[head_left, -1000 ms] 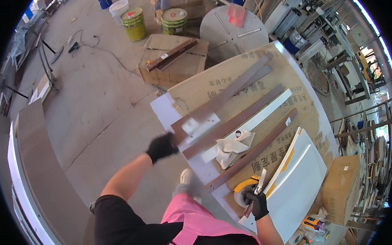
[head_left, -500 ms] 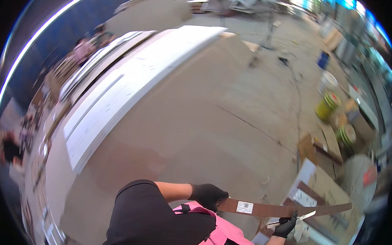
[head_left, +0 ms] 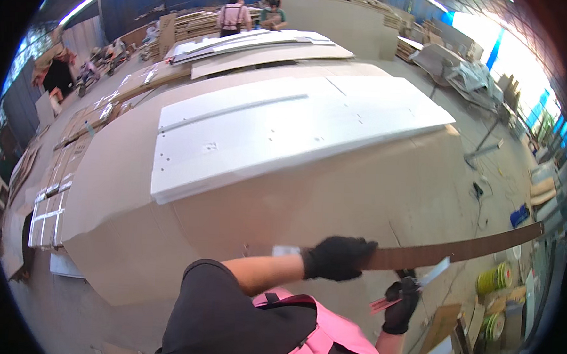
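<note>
The gloved left hand (head_left: 338, 257) grips a long brown strip (head_left: 459, 249) that runs out toward 3 o'clock; a small white label (head_left: 286, 250) sits at its 9 o'clock end. The gloved right hand (head_left: 400, 305), at 5 o'clock, clasps a utility knife (head_left: 419, 283). White panels (head_left: 286, 129) lie at 12 o'clock

Your left hand (head_left: 338, 257), gloved in matt black knit cloth, is gripping a long, thin brown strip (head_left: 459, 250) that is looking like smooth wood veneer with a dull finish. Your right hand (head_left: 400, 306), in the same cloth, is holding a small utility knife (head_left: 412, 287) with a glinting metal blade. Flat white laminated panels (head_left: 286, 132) are showing smooth and faintly glossy, lying over matt brown cardboard sheets (head_left: 333, 199).
</note>
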Motion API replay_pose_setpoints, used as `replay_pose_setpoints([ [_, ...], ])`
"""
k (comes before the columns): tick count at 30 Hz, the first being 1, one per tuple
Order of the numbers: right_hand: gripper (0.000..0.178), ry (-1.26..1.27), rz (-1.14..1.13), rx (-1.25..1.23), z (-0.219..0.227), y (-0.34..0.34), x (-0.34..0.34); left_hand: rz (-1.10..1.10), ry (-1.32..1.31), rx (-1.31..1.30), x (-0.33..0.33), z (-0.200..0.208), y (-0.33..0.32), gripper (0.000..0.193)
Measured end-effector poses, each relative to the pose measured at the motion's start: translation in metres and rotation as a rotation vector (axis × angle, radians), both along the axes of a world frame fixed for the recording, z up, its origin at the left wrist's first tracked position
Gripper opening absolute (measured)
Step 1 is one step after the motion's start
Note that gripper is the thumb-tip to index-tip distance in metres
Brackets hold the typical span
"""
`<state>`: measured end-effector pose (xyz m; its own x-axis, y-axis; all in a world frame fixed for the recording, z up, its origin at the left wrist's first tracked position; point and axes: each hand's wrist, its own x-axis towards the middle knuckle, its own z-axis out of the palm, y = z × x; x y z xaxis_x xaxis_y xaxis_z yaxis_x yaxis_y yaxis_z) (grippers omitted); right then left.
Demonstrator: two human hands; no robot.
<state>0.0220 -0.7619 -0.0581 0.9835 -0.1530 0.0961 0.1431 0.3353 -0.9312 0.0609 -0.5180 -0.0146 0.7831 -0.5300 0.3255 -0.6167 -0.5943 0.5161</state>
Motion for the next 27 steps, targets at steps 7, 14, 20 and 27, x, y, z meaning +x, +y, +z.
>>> replay_pose_setpoints([
  [7, 0.024, 0.095, 0.245, 0.144, 0.053, 0.149, 0.222, 0.468, -0.470, 0.220, 0.113, 0.037, 0.258, 0.059],
  [14, 0.023, 0.340, 0.569, 0.234, 0.019, 0.349, 0.374, 0.697, -0.509, 0.139, 0.187, 0.000, 0.437, 0.043],
  [20, 0.013, 0.364, 0.568, -0.115, -0.003, 0.453, 0.444, 0.825, -0.293, 0.206, 0.213, -0.045, 0.506, 0.057],
  [27, 0.016, 0.587, 0.659, -0.276, -0.031, 0.488, 0.493, 0.959, -0.312, 0.175, 0.230, -0.067, 0.510, 0.045],
])
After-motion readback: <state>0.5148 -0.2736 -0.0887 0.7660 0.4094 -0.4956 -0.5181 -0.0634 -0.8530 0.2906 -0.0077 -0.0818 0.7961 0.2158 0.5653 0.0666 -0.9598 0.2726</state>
